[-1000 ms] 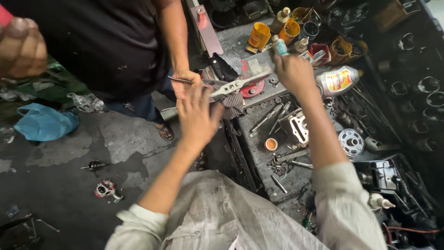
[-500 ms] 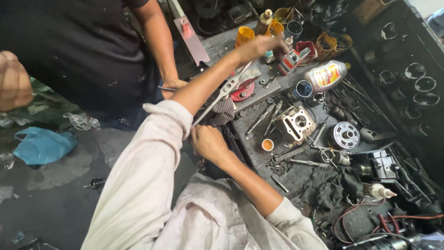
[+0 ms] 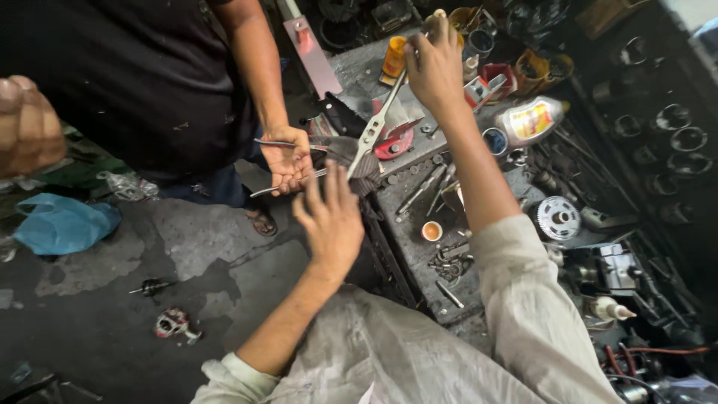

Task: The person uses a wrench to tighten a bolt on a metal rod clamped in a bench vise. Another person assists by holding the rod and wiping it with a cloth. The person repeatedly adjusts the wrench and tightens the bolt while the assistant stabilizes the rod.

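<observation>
- The cluttered, grease-darkened metal workbench (image 3: 419, 217) fills the frame from 12 to 4 o'clock, strewn with tools and engine parts.
- A co-worker in a black shirt (image 3: 134, 82) stands at 10 to 11 o'clock; that person's hand (image 3: 288, 161) holds a pair of slim metal pliers with bare handles (image 3: 288, 168), just beside the bench's near edge.
- The wearer's right hand (image 3: 435, 67) reaches up toward 12 o'clock, fingers closed around the top end of a long flat silver metal bar with holes along it (image 3: 374, 127); the bar slants down toward the centre.
- The wearer's left hand (image 3: 333, 217) sits near the centre, fingers spread and loose, fingertips at the bar's lower end beside a dark ribbed round part (image 3: 351, 161); whether they touch it I cannot tell.
- A crumpled blue plastic bag (image 3: 60, 224) lies on the concrete floor at 9 o'clock.
- A clear plastic oil bottle with a yellow and red label (image 3: 531, 120) lies on its side at 2 o'clock.
- A silver toothed gear wheel (image 3: 558, 218) rests at 3 o'clock.
- A small orange cap (image 3: 431, 230) sits on the bench, just right of centre.
</observation>
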A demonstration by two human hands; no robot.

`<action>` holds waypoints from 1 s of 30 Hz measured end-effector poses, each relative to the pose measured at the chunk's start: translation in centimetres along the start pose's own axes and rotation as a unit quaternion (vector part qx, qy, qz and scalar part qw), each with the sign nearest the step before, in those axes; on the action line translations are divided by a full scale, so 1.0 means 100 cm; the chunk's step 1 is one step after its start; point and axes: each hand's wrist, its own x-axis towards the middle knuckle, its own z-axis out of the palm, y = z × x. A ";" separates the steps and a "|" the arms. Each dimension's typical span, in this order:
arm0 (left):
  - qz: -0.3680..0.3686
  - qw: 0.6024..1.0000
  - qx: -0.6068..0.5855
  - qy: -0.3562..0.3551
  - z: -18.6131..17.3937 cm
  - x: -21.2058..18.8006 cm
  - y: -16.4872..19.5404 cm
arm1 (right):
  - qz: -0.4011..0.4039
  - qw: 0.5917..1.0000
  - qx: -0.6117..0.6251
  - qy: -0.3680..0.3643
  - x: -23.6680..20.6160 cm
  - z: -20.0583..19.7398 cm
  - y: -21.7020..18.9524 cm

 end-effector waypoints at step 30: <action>0.368 0.812 -0.388 -0.233 0.072 0.182 0.048 | 0.141 0.841 0.321 -0.412 -0.146 0.001 -0.205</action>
